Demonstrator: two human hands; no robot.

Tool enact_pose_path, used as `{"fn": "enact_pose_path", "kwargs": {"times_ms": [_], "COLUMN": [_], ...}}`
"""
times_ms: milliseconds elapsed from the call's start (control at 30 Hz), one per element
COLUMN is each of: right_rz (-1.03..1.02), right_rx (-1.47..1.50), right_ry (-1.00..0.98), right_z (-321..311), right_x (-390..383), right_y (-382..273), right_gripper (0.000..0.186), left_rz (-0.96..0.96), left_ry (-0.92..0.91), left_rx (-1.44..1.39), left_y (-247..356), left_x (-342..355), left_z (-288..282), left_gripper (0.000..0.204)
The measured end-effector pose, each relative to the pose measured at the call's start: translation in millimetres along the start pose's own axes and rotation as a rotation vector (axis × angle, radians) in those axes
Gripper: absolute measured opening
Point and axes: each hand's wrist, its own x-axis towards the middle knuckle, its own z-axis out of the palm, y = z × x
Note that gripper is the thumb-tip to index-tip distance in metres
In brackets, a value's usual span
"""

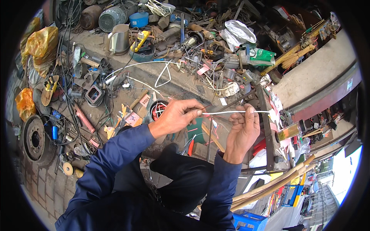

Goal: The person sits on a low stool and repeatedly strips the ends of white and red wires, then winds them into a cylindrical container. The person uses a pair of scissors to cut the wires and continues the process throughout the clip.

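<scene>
A thin white tube [221, 112] runs almost level between my two hands and sticks out past the right one. At its left end my left hand [173, 117] is closed, the tube pinched between thumb and forefinger. A short dark reddish strand shows by those fingertips; whether it enters the tube I cannot tell. My right hand [243, 134] pinches the tube farther along between thumb and fingers, the other fingers curled. Under the hands lie red-handled pliers [191, 147]. Beside my left hand is a round container [157, 110] with red and white pieces in it.
Scrap, cables and motor parts crowd the ground ahead, with a metal jug [119, 39] and a grey motor [112, 18]. A rusty wheel [35, 139] lies left. To the right stand an upright metal bar [266, 131], long wooden poles [277, 181] and a blue stool [250, 221].
</scene>
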Motion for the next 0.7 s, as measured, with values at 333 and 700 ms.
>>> {"fn": "enact_pose_path", "kwargs": {"times_ms": [333,700], "right_rz": [0.126,-0.213], "right_rx": [-0.425,-0.381], "right_ry": [-0.19,-0.214], "right_z": [1,-1], "right_x": [-35,-15], "right_y": [46,-15], "right_gripper": [0.019,0.02], "left_rz": [0.063,0.139], "left_ry": [0.03,0.035], "left_rx": [0.053,0.131], "left_y": [-2,17], "left_x": [2,7], "left_z": [7,10], "left_gripper": [0.015,0.022]}}
